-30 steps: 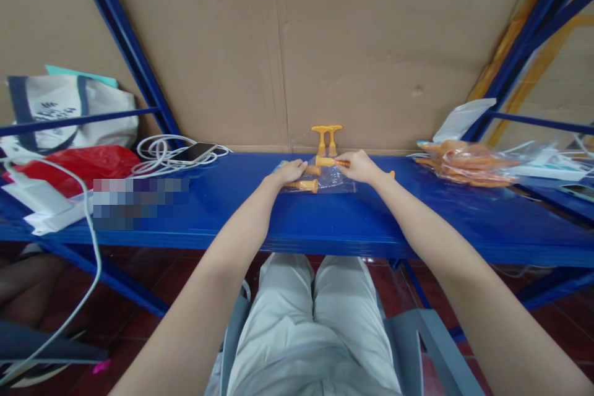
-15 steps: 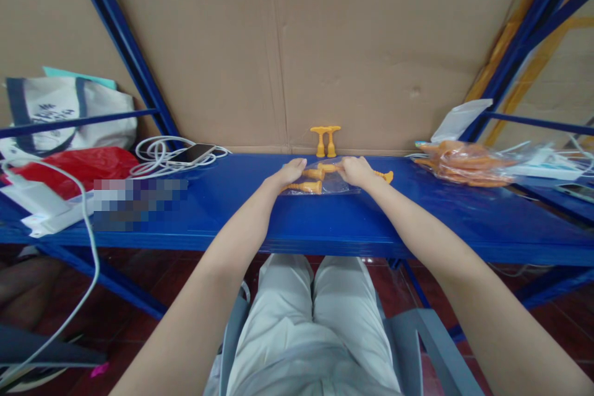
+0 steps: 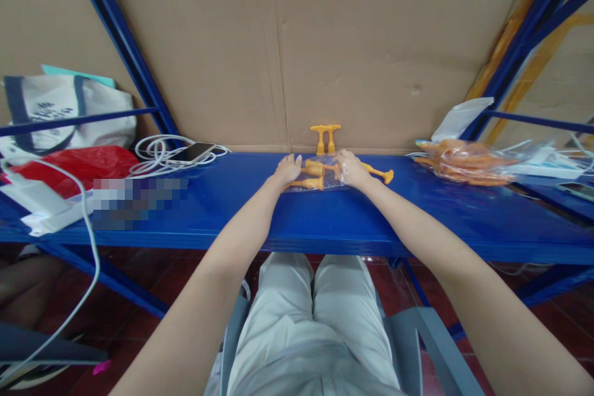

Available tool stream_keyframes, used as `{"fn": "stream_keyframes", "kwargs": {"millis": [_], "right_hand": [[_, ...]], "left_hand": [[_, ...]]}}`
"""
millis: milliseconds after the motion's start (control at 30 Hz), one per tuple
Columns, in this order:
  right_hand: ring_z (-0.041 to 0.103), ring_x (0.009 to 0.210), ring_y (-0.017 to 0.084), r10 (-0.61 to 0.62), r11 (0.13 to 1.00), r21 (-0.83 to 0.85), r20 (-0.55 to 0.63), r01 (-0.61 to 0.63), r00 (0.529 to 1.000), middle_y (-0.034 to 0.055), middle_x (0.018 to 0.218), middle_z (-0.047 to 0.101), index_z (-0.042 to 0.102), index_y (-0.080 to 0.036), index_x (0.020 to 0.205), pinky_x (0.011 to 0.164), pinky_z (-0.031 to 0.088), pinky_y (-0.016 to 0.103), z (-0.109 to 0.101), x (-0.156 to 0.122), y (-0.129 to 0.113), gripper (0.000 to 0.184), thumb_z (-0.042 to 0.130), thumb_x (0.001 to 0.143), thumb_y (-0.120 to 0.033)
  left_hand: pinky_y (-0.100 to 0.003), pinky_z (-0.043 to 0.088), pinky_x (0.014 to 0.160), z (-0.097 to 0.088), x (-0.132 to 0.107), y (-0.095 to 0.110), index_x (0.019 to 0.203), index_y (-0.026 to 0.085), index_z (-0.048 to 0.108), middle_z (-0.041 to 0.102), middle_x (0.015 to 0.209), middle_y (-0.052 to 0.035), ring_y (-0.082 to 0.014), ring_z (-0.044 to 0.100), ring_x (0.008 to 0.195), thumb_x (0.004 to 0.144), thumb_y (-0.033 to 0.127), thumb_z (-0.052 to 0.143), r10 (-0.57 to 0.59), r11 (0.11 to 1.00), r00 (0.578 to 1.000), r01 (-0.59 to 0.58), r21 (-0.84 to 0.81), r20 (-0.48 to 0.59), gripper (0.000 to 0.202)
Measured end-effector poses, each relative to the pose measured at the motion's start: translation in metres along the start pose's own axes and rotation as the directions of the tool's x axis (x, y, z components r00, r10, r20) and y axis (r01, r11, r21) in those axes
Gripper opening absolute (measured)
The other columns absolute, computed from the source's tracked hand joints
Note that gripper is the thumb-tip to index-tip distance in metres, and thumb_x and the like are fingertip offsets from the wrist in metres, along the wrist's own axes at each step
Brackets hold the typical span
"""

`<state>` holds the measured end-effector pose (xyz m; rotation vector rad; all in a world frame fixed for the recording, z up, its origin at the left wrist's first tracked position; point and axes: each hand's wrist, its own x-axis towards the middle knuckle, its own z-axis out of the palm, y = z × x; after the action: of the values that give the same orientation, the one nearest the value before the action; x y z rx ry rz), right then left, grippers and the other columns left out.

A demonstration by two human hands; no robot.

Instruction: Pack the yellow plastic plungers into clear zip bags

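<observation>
Mid-frame on the blue bench (image 3: 232, 210): left hand (image 3: 286, 169) and right hand (image 3: 351, 169) rest on a clear plastic bag (image 3: 325, 180) with orange plastic pegs (image 3: 312, 176). Whether either grip is closed, cannot tell. One loose peg (image 3: 379, 172) lies just right of the right hand; two T-shaped pegs (image 3: 326, 138) stand upright behind.

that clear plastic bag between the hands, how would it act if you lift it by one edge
The clear bag looks thin and crinkled, so it would probably sag. The orange pieces on or in it would likely slide together or slip off. Its glossy film may feel slippery under the left hand and right hand.
</observation>
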<state>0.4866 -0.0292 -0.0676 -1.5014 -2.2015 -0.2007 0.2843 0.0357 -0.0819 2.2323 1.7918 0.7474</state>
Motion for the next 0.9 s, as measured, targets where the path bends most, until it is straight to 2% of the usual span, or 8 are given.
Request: {"fn": "stream_keyframes", "kwargs": {"millis": [133,267,400,500,567,633,767,900], "right_hand": [[0.063,0.103,0.027,0.240,0.969,-0.067,0.023,-0.238,0.971,0.0186,0.106,0.068,0.065,-0.010,0.099,0.088,0.048,0.036,-0.008,-0.003,-0.012,0.021,0.055,0.081,-0.012],[0.069,0.081,0.020,0.322,0.895,0.299,0.081,-0.331,0.943,0.0097,0.080,0.072,0.067,-0.012,0.083,0.079,0.052,0.030,0.000,0.003,-0.007,0.013,0.054,0.083,-0.012],[0.066,0.071,0.013,0.441,0.537,0.743,0.155,-0.399,0.884,0.0044,0.077,0.071,0.063,-0.014,0.079,0.074,0.054,0.025,0.006,0.006,-0.005,0.009,0.058,0.081,-0.007],[0.066,0.070,0.010,0.505,0.242,0.863,0.277,-0.443,0.817,0.0046,0.077,0.070,0.059,-0.015,0.077,0.076,0.054,0.024,0.002,0.003,-0.008,0.017,0.056,0.079,0.002],[0.066,0.068,0.010,0.490,0.132,0.865,0.369,-0.485,0.790,0.0059,0.075,0.069,0.058,-0.014,0.076,0.075,0.055,0.024,-0.002,0.000,-0.010,0.021,0.051,0.081,0.005],[0.065,0.066,0.010,0.453,0.104,0.850,0.422,-0.517,0.785,0.0060,0.071,0.067,0.059,-0.014,0.076,0.071,0.055,0.023,-0.005,-0.002,-0.010,0.021,0.049,0.083,0.004],[0.054,0.047,0.008,0.450,0.148,0.813,0.451,-0.563,0.770,-0.0010,0.056,0.059,0.060,-0.014,0.085,0.055,0.050,0.021,-0.004,-0.003,-0.010,0.013,0.055,0.083,-0.001],[0.050,0.042,0.007,0.469,0.160,0.807,0.444,-0.568,0.763,-0.0036,0.055,0.058,0.056,-0.015,0.096,0.047,0.046,0.019,-0.001,-0.003,-0.014,0.015,0.054,0.085,-0.004]], "left_hand": [[-0.040,0.034,0.109,0.004,-0.004,0.000,0.148,0.014,0.033,0.035,0.153,-0.0160,-0.0286,0.032,0.141,0.095,0.055,0.020,-0.119,0.993,0.991,0.118,0.022,0.064,0.068],[-0.043,0.030,0.112,0.004,-0.006,-0.001,0.148,0.019,0.034,0.034,0.154,-0.0113,-0.0294,0.031,0.142,0.095,0.054,0.020,-0.068,0.997,0.993,0.065,0.033,0.097,0.065],[-0.040,0.029,0.112,0.003,-0.005,-0.003,0.146,0.017,0.036,0.036,0.153,-0.0123,-0.0272,0.034,0.141,0.097,0.047,0.019,-0.020,0.999,0.995,0.016,0.047,0.093,0.060],[-0.036,0.029,0.112,0.003,-0.003,-0.004,0.147,0.015,0.033,0.037,0.152,-0.0134,-0.0241,0.033,0.141,0.097,0.045,0.018,-0.003,0.998,0.995,-0.003,0.059,0.095,0.059],[-0.036,0.028,0.113,0.003,-0.002,-0.005,0.147,0.014,0.032,0.036,0.152,-0.0146,-0.0243,0.033,0.141,0.098,0.044,0.018,0.009,0.998,0.994,-0.015,0.061,0.110,0.060],[-0.038,0.027,0.113,0.004,-0.001,-0.006,0.147,0.014,0.033,0.037,0.152,-0.0142,-0.0242,0.034,0.141,0.098,0.043,0.018,0.038,0.997,0.992,-0.045,0.056,0.120,0.059],[-0.039,0.024,0.115,0.005,-0.001,-0.005,0.147,0.020,0.034,0.034,0.154,-0.0101,-0.0217,0.029,0.143,0.098,0.042,0.021,0.100,0.993,0.988,-0.105,0.043,0.121,0.055],[-0.051,0.020,0.115,0.001,-0.007,0.002,0.148,0.023,0.031,0.022,0.159,-0.0087,-0.0245,0.015,0.147,0.098,0.044,0.022,0.078,0.994,0.990,-0.087,0.068,0.118,0.055]]}}
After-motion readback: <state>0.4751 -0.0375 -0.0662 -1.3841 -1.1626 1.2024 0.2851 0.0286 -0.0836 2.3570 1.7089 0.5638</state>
